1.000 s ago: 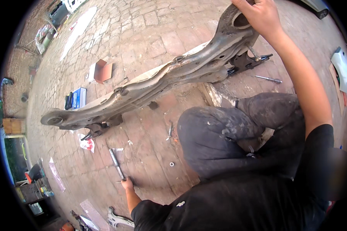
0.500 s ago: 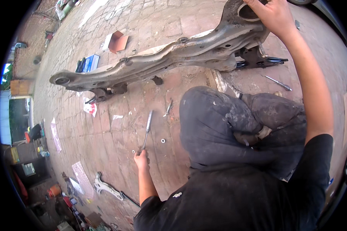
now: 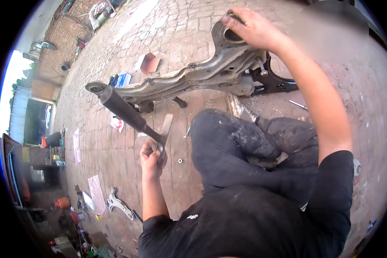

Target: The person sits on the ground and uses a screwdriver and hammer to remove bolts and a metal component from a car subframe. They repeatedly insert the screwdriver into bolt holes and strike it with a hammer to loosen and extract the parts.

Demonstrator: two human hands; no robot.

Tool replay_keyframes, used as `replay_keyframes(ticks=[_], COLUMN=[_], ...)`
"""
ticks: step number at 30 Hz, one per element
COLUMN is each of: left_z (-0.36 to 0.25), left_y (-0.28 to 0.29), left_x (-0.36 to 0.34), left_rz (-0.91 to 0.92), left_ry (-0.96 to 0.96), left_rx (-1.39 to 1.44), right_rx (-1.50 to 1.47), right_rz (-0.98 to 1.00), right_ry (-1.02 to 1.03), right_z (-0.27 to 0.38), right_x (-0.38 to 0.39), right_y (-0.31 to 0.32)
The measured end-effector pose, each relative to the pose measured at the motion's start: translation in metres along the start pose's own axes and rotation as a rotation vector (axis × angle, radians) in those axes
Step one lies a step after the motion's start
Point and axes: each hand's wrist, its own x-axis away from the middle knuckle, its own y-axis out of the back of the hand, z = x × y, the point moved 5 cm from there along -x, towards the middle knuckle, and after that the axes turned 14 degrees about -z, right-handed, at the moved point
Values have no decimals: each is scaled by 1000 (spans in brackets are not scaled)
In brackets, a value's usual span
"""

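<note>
Your left hand is clenched on a hammer raised toward eleven o'clock, your right hand grips the subframe's ring at one o'clock, and a glancing swing could catch those fingers.

We're in an outdoor car repair yard, paved in reddish brick. A big grey car subframe lies on the ground, a black control arm bolted at its end. Another loose metal arm sits on the bricks, along with a small nut, scattered boxes and papers. Clutter of tools and containers lines the left edge beside a brick wall.
</note>
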Motion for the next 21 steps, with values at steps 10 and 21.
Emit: replay_keyframes(ticks=[10,21], left_z=[-40,55], left_y=[-241,-268], left_x=[-51,-38], left_rz=[628,737], left_ry=[117,639], left_rx=[155,410], right_rx=[-315,-932], right_rz=[19,217], right_ry=[-60,-300], right_z=[-15,0], right_x=[-1,25], right_y=[6,18])
